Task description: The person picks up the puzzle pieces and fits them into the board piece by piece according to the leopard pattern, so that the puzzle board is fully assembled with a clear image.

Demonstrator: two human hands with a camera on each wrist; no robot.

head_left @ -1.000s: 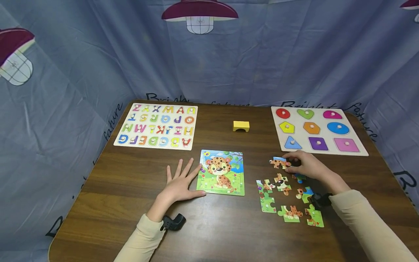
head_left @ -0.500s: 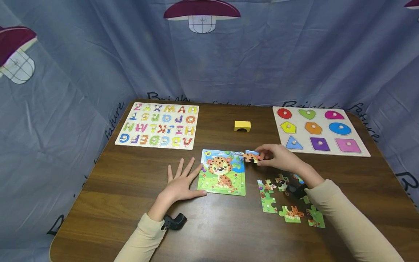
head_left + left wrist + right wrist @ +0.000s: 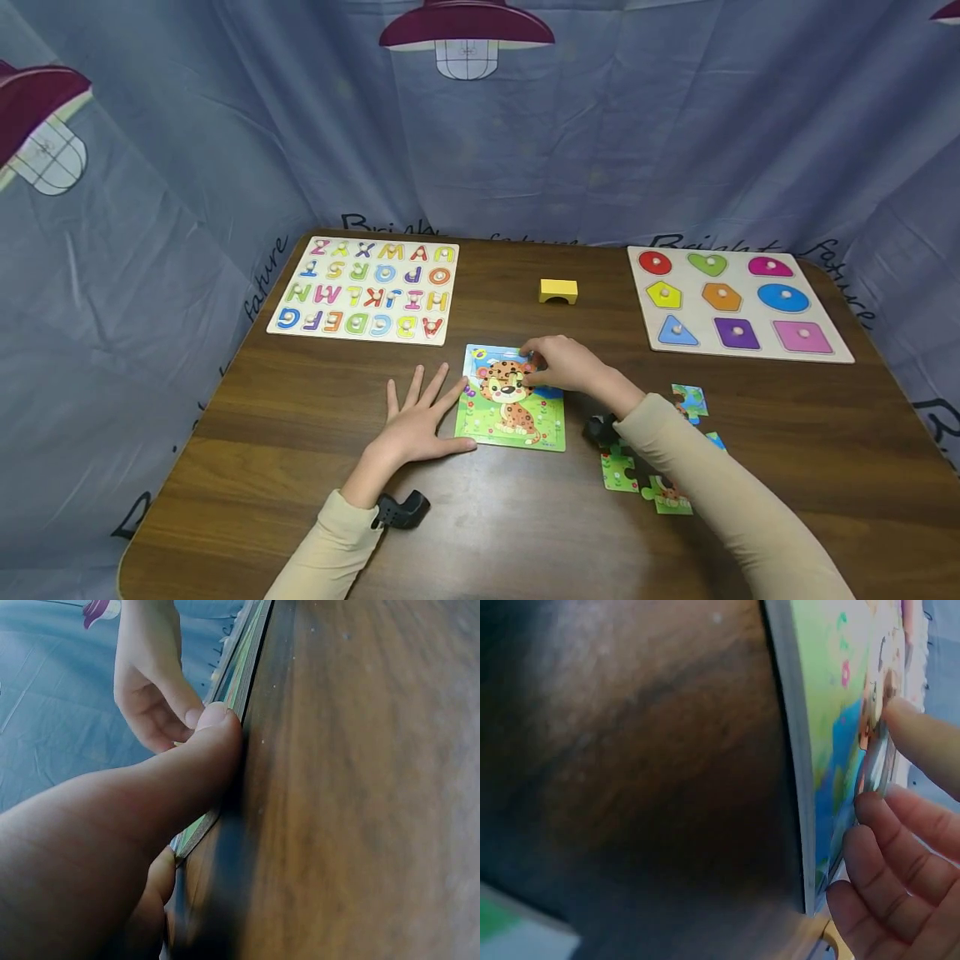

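Observation:
A leopard picture puzzle board [image 3: 480, 425] lies near the middle of the table. My left hand [image 3: 412, 429] is spread with straight fingers at its left side, index fingertip and thumb right at the edge. In the left wrist view the thumb [image 3: 187, 757] lies along the board's side. Over the upper part of the board, my right hand [image 3: 566, 364] pinches a jigsaw piece [image 3: 510, 367] with spotted leopard fur on it. The right wrist view shows the piece's edge between thumb and fingers, close over the printed surface. My right fingers hide the board's top right corner.
Loose jigsaw pieces [image 3: 618, 471] lie right of the board, partly under my right sleeve [image 3: 720, 475]. Another piece [image 3: 692, 400] lies farther back. An alphabet board [image 3: 360, 336], a yellow arch block [image 3: 558, 287] and a shape board [image 3: 697, 342] stand along the back.
My right hand has taken the spotted jigsaw piece from beside the loose pieces and carried it left, over the leopard board. The left hand has stayed in place.

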